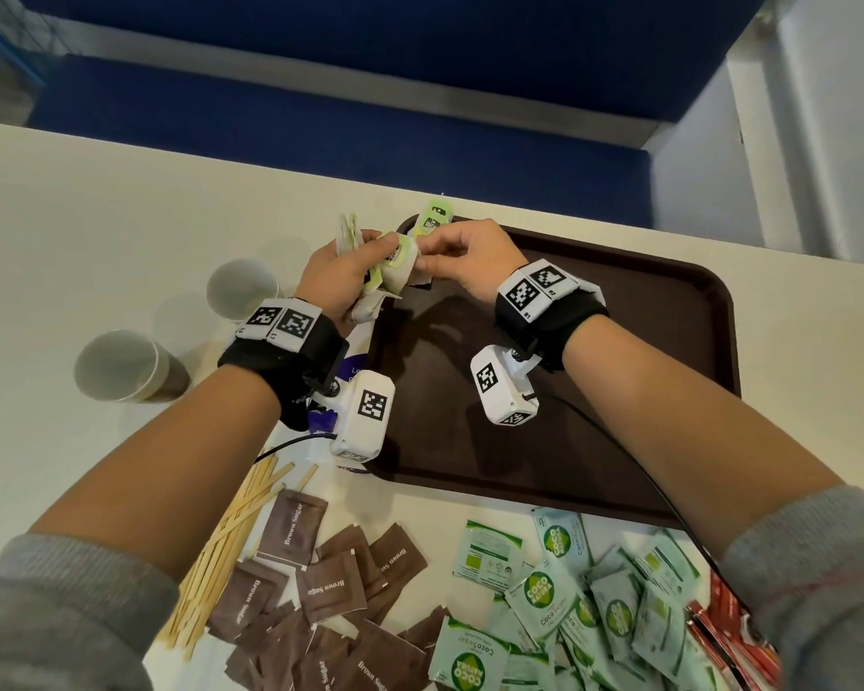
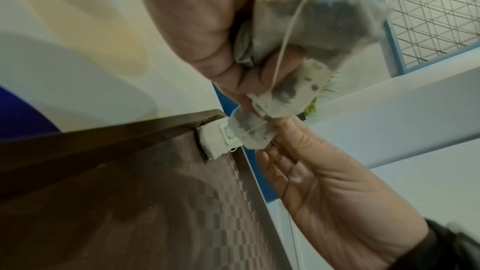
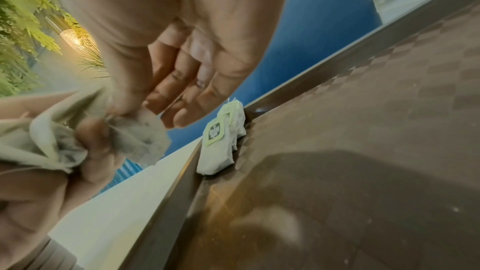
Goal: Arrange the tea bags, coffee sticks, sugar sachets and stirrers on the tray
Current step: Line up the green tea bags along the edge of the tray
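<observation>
Soft crumpled tea bags (image 1: 388,271), both hands

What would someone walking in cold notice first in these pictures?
Probably the two hands meeting over the far left corner of the brown tray: the left hand grips a bunch of tea bags while the right hand pinches one from it. A few tea bags already lean in that corner, and brown sugar sachets and green sachets lie scattered near the person.

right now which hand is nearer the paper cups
Left. The left hand holds its bunch of tea bags just beside the paper cups; the right hand is farther, over the tray.
</observation>
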A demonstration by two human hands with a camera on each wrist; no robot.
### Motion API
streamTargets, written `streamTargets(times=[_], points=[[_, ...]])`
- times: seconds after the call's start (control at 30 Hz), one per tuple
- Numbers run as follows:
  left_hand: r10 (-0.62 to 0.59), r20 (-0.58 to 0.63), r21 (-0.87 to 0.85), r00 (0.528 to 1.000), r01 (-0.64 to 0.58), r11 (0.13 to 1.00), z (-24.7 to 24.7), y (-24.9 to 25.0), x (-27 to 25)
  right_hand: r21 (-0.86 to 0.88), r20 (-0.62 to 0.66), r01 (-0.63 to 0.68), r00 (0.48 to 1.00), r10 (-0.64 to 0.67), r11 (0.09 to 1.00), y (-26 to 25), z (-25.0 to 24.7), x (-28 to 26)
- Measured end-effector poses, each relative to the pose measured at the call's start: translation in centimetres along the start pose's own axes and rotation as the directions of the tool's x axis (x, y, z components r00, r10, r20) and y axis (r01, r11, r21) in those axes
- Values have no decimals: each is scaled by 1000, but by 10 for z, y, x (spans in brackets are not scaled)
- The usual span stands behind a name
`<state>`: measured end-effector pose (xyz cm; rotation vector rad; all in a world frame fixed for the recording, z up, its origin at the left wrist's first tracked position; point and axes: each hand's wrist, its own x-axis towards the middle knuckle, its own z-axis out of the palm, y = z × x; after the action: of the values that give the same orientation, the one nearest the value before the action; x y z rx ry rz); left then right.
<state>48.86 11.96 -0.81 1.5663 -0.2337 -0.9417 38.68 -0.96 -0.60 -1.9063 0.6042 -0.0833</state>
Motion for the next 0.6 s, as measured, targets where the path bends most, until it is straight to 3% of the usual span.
streamTargets(times=[0.3,0.5,0.6], points=[[34,-67,-52,997,-37,998,-6,3,-2,104,-211,-118,968,138,988,4,-3,-2],[30,66,51,997,-33,998,0,5,-10,148,-176,-98,977,123,984,-3,-5,-6],[9,72,103,997,-16,995,4,7,-10,191,-120,-64,989,88,980,-9,-4,-10]])
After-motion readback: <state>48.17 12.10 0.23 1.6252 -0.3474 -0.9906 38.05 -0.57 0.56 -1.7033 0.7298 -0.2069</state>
